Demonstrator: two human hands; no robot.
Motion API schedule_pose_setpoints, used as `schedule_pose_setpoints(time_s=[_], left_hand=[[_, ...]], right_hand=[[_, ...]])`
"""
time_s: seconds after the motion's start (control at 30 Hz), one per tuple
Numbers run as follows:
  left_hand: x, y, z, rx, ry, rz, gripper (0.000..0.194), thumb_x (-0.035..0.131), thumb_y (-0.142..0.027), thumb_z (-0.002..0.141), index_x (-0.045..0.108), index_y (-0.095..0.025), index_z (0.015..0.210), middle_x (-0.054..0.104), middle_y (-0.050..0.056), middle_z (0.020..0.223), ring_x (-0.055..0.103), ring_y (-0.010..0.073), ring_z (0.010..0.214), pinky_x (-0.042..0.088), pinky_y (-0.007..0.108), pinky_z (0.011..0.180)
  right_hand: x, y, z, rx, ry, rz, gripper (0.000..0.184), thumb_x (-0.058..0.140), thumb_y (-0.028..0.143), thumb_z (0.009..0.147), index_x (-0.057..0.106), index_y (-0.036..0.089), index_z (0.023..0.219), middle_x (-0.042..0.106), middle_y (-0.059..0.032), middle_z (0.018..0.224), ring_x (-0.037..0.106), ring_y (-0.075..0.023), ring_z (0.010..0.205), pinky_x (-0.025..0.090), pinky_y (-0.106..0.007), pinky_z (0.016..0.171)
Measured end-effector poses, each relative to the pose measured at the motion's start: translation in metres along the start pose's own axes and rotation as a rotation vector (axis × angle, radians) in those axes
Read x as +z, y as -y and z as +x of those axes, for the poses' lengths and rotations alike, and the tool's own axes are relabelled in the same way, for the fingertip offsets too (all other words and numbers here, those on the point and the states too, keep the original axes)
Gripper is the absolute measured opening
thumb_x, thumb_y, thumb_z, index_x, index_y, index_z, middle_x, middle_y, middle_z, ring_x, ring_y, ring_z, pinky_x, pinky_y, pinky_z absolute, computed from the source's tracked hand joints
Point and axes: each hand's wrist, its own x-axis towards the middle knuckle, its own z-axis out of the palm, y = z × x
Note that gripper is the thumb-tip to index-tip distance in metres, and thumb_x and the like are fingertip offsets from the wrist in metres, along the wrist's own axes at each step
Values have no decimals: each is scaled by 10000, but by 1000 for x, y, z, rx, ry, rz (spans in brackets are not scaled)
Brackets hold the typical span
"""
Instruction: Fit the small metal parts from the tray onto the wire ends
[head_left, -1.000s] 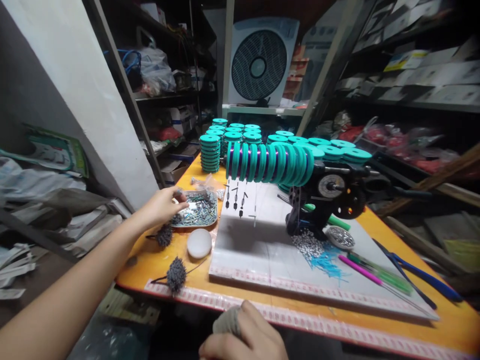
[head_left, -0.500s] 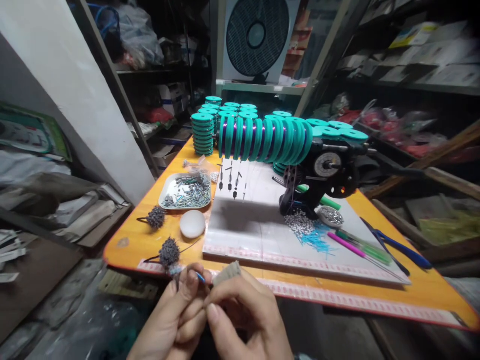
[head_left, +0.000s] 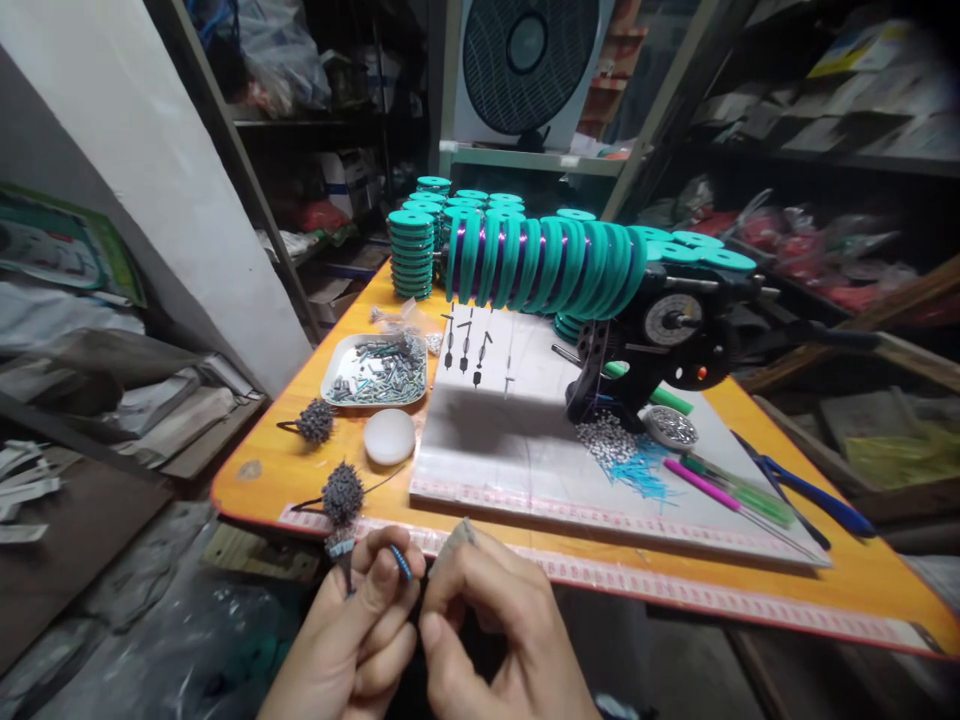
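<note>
In front of the table edge, my left hand [head_left: 352, 620] is closed. It pinches a small blue ribbed piece [head_left: 401, 562], like a tight coil or a stack of tiny rings, between thumb and forefinger. Close beside it is my right hand [head_left: 502, 620], its thumb and forefinger curled together; anything between the tips is too small to make out. A greyish wrap [head_left: 454, 545] covers part of the right forefinger. Just beyond the left hand lies a dark grey spiky cluster [head_left: 343, 492] with a loop, at the table edge.
A white tray [head_left: 375, 370] of small metal parts and a white round lid [head_left: 389, 437] lie left of a white board [head_left: 495, 450]. Over the board stands a black stand [head_left: 600, 370] bearing teal spools [head_left: 547, 262]. Pliers [head_left: 817, 495], a pink-handled tool [head_left: 701, 484] and silver beads [head_left: 604, 437] lie right.
My right hand has drawn slightly away from the left, so a gap shows between them. The blue piece stays in my left fingers. The view has shifted slightly.
</note>
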Motion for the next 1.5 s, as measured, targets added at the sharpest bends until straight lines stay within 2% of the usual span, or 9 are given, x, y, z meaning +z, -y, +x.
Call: schedule_pose_setpoints(time_s=[0.33, 0.53, 0.63, 1.1, 1.23, 1.37, 1.5], left_hand=[[-2, 0, 1, 22, -31, 22, 370, 991, -278, 443, 781, -151, 720, 648, -5, 642, 324, -93, 326, 266, 9, 344], [-6, 3, 4, 115, 3, 123, 376, 988, -343, 469, 776, -156, 717, 629, 6, 646, 208, -89, 373, 234, 18, 317], [-5, 2, 4, 101, -2, 125, 363, 988, -343, 470, 781, -168, 712, 623, 6, 642, 183, -85, 390, 233, 21, 316], [-2, 2, -2, 99, -61, 169, 426, 1001, -355, 440, 775, -156, 741, 662, 18, 665, 248, -92, 383, 213, 18, 384], [-4, 4, -2, 183, -82, 238, 419, 1002, -344, 435, 760, -162, 725, 680, 25, 678, 286, -55, 388, 222, 62, 375], [-3, 3, -3, 359, -69, 352, 395, 993, -387, 437, 744, -165, 649, 645, 16, 689, 302, -33, 407, 218, 90, 383], [-4, 0, -3, 467, -15, 462, 382, 973, -442, 466, 726, -173, 576, 544, -16, 753, 371, -28, 426, 246, 107, 417]], right_hand=[[2, -2, -1, -21, 5, -38, 109, 517, 42, 699, 507, 150, 710, 507, 46, 691, 482, -34, 654, 348, -126, 612], [0, -3, -1, 0, 9, -97, 97, 521, 58, 704, 522, 154, 718, 504, 42, 691, 463, -41, 641, 330, -146, 598], [0, -2, -2, -7, 15, -89, 105, 524, 54, 687, 518, 155, 712, 503, 48, 690, 458, -37, 639, 332, -140, 605], [0, -1, -1, -1, 16, -98, 106, 524, 49, 681, 523, 151, 712, 504, 39, 688, 476, -43, 644, 335, -141, 604], [-1, 0, -2, -10, 15, -123, 83, 548, 78, 772, 553, 153, 739, 536, 24, 705, 504, -57, 655, 358, -155, 602], [-3, -2, -3, -6, 2, -69, 98, 594, 138, 926, 665, 168, 866, 640, 17, 771, 581, -53, 683, 426, -142, 638], [-9, -5, -2, -19, 40, 12, 134, 651, 154, 944, 754, 200, 1016, 729, 7, 897, 686, -63, 803, 502, -119, 745]])
